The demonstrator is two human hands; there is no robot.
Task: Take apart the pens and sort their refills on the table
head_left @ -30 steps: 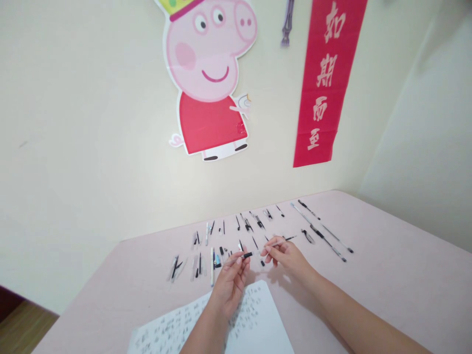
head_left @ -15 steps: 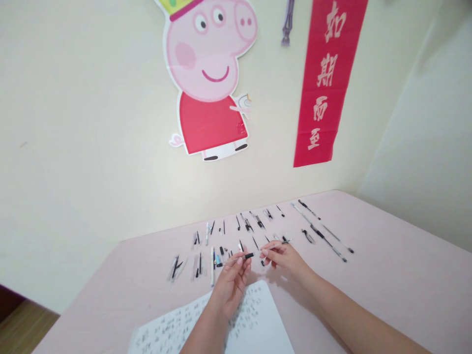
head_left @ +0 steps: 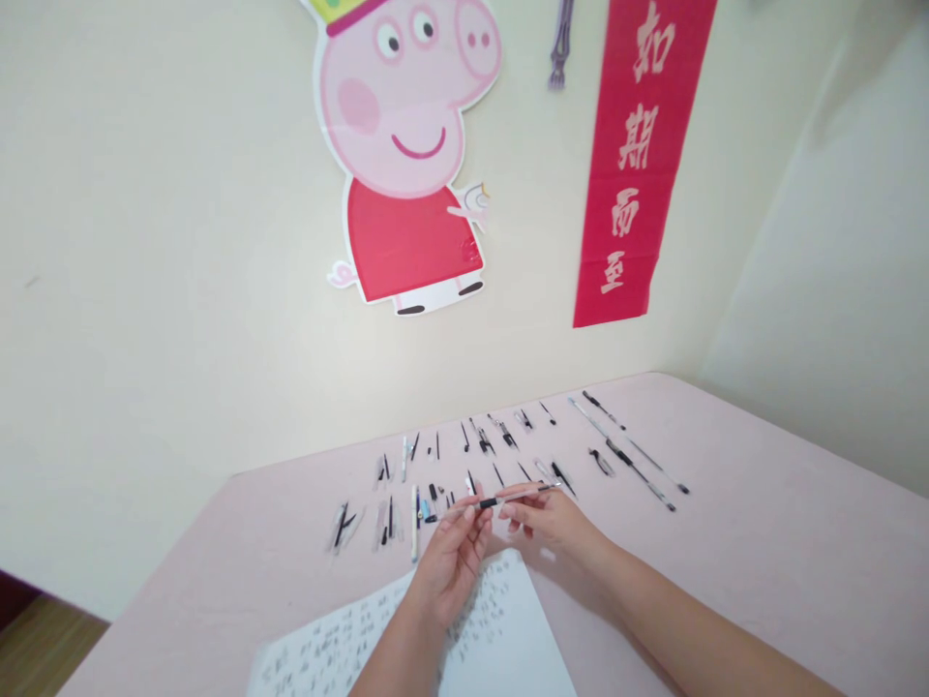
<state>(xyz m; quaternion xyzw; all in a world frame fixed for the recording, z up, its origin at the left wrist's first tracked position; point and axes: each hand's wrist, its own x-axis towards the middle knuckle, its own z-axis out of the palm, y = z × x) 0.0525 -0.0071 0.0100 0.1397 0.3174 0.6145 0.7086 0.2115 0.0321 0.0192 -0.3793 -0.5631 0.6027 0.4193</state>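
Observation:
My left hand [head_left: 459, 554] pinches a pen barrel with a black grip section [head_left: 488, 503] between thumb and fingers, just above the table. Facing it, my right hand [head_left: 546, 516] is closed on a slim, pale pen part [head_left: 529, 492], whose narrow end sticks out to the right. The two pieces lie in one line and appear to meet between my hands; how far one sits inside the other is too small to tell. Beneath my left forearm is a sheet of handwritten paper [head_left: 508, 639].
Rows of pen parts, refills and caps lie behind my hands on the pink table [head_left: 181, 590]. Long pens [head_left: 639, 474] lie at the right, and a black clip-like cap [head_left: 600, 463] beside them. The wall bears a pig cutout [head_left: 413, 242] and a red banner [head_left: 624, 184].
My right hand has moved left towards my left hand. The gap between the two pen pieces has closed, and they now line up end to end.

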